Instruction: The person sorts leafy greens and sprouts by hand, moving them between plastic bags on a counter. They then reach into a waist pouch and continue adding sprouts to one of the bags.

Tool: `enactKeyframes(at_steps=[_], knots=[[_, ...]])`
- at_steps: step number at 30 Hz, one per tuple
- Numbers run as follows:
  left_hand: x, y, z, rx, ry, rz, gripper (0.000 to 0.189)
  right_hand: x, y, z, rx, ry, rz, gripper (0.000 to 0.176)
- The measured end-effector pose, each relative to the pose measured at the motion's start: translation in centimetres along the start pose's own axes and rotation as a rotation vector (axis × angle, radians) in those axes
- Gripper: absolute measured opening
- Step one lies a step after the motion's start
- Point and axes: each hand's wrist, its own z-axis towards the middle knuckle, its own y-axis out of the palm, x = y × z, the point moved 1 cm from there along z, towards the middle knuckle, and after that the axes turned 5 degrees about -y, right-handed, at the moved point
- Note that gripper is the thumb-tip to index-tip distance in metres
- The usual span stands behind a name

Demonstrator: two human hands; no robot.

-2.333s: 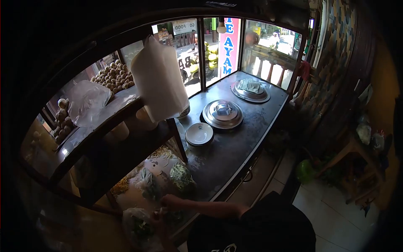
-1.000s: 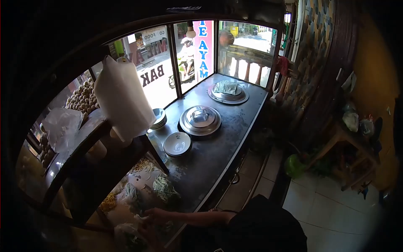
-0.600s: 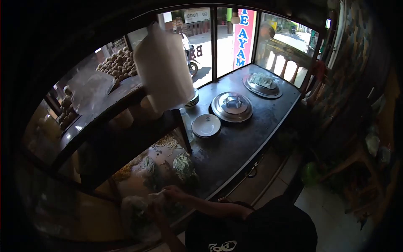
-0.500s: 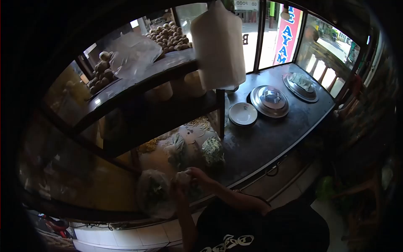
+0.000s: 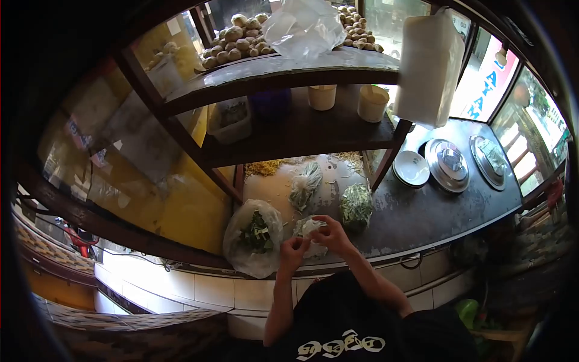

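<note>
In the head view, my left hand [image 5: 293,250] and my right hand [image 5: 330,235] are close together at the counter's near edge. Their fingers pinch the upper part of a clear plastic bag [image 5: 309,226] with pale contents I cannot make out. Left of my hands lies an open clear bag of chopped green leaves [image 5: 258,234]. A wrapped bag of greens [image 5: 356,205] sits to the right, and another knotted bag of greens [image 5: 305,186] lies farther back on the pale counter board [image 5: 274,192].
Above stands a wooden shelf [image 5: 301,136] with tubs, and round balls [image 5: 238,42] are heaped on top. A stack of white plastic bags [image 5: 427,69] hangs at the right. White bowls [image 5: 411,168] and lidded metal pots [image 5: 447,165] stand on the dark counter.
My view has swung left and grown brighter, so the counter and shelf appear farther right. Both hands stay at the plastic bag, and their fingers have shifted slightly on it.
</note>
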Motion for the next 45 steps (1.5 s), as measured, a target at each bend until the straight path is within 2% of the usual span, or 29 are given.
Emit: enactKeyframes(at_steps=[1, 2, 3, 4, 5, 6, 8, 9, 10, 11, 13, 14, 15, 16, 18, 23, 25, 28, 29, 31, 32, 34, 35, 37, 39, 41, 42, 44, 45], knots=[[-0.7, -0.2, 0.3, 0.01, -0.002, -0.006, 0.022, 0.0, -0.2, 0.2, 0.048, 0.02, 0.011, 0.038], [-1.9, -0.5, 0.6, 0.077, -0.045, -0.231, 0.018, 0.1, -0.6, 0.3, 0.038, 0.024, 0.01, 0.038], [-2.2, -0.8, 0.7, 0.143, -0.085, -0.455, 0.015, 0.3, -1.1, 0.4, 0.121, 0.061, 0.015, 0.037], [-2.4, -1.1, 0.7, 0.149, -0.085, -0.459, 0.015, 0.4, -1.7, 0.5, 0.204, 0.096, 0.019, 0.035], [-2.7, -1.4, 0.7, 0.179, -0.121, -0.793, 0.012, 0.6, -2.2, 0.4, 0.275, 0.159, 0.157, 0.027], [-2.9, -1.7, 0.6, 0.205, -0.156, -1.128, 0.01, 0.7, -2.6, 0.3, 0.271, 0.161, 0.153, 0.027], [-3.8, -1.8, 1.0, 0.167, -0.166, -1.182, 0.014, 1.8, -3.3, -0.2, 0.312, 0.364, 0.624, 0.02], [-4.5, -1.8, 1.3, 0.178, -0.181, -1.358, 0.016, 3.3, -4.0, -0.1, 0.198, 0.377, 0.788, 0.017], [-5.4, -1.7, 1.7, 0.189, -0.196, -1.532, 0.019, 3.5, -4.1, 0.0, 0.197, 0.38, 0.786, 0.017], [-6.6, -1.8, 2.3, 0.192, -0.196, -1.536, 0.019, 3.7, -4.1, 0.0, 0.276, 0.431, 0.761, 0.015], [-7.0, -2.0, 2.8, 0.055, -0.188, -1.643, 0.023, 3.4, -4.0, 0.3, 0.352, 0.483, 0.734, 0.014], [-7.3, -1.9, 3.0, 0.059, -0.188, -1.645, 0.023, 3.2, -4.1, 0.4, 0.257, 0.404, 0.405, 0.018], [-7.6, -1.7, 3.2, 0.156, -0.247, -1.47, 0.022, 3.0, -4.1, 0.5, 0.161, 0.32, 0.079, 0.025], [-7.2, -1.6, 3.1, 0.245, -0.301, -1.29, 0.021, 2.4, -3.9, 0.3, 0.16, 0.322, 0.08, 0.025], [-6.6, -1.8, 2.5, 0.222, -0.284, -1.217, 0.023, 0.8, -3.3, -0.4, -0.099, -0.132, -0.861, 0.041], [-5.4, -1.0, 1.6, 0.127, -0.273, -1.202, 0.026, 2.2, -3.4, 0.9, 0.054, -0.12, -1.106, 0.028], [-4.1, -0.9, 1.0, 0.251, -0.25, -1.095, 0.024, 1.1, -3.6, 1.8, 0.111, 0.079, -0.936, 0.023], [-3.1, -1.0, 0.5, 0.263, -0.227, -1.096, 0.025, 0.9, -4.2, 2.7, 0.234, 0.079, -0.8, 0.022], [-3.2, -1.0, 0.4, 0.261, -0.223, -1.096, 0.025, 0.9, -4.0, 2.8, 0.294, -0.012, -0.81, 0.021], [-3.4, -0.8, 0.1, 0.082, -0.139, -1.133, 0.025, -0.8, -3.1, 2.9, 0.336, -0.013, -0.743, 0.021], [-3.4, -0.5, 0.0, 0.081, -0.139, -1.133, 0.025, -1.4, -2.9, 2.9, 0.378, -0.009, -0.675, 0.022], [-2.4, 0.2, -0.7, 0.21, 0.027, -0.33, 0.027, 0.1, -3.7, 3.1, 0.365, 0.035, -0.583, 0.021], [-2.2, 0.1, -0.8, 0.212, 0.023, -0.332, 0.027, 1.2, -4.1, 3.1, 0.35, 0.077, -0.49, 0.021], [-1.6, -0.5, -0.5, 0.332, 0.046, 0.407, 0.024, 2.4, -4.2, 2.7, 0.394, 0.064, -0.455, 0.018], [-1.2, -0.8, 0.1, 0.391, -0.007, 0.413, 0.021, 3.4, -4.3, 2.1, 0.439, 0.048, -0.417, 0.016], [-1.7, -1.1, 0.9, 0.441, -0.056, 0.42, 0.018, 4.5, -4.6, 1.3, 0.327, 0.289, 0.171, 0.018], [-2.7, -1.4, 1.6, 0.457, -0.032, 0.369, 0.017, 5.6, -5.6, 1.5, 0.328, 0.287, 0.168, 0.018], [-5.3, -1.8, 3.4, 0.475, -0.008, 0.317, 0.017, 8.7, -7.5, 2.2, 0.195, 0.52, 0.939, 0.021], [-6.9, -1.8, 4.8, 0.427, -0.073, -0.026, 0.017, 6.1, -5.5, 2.5, 0.383, 0.564, 0.776, 0.021]])
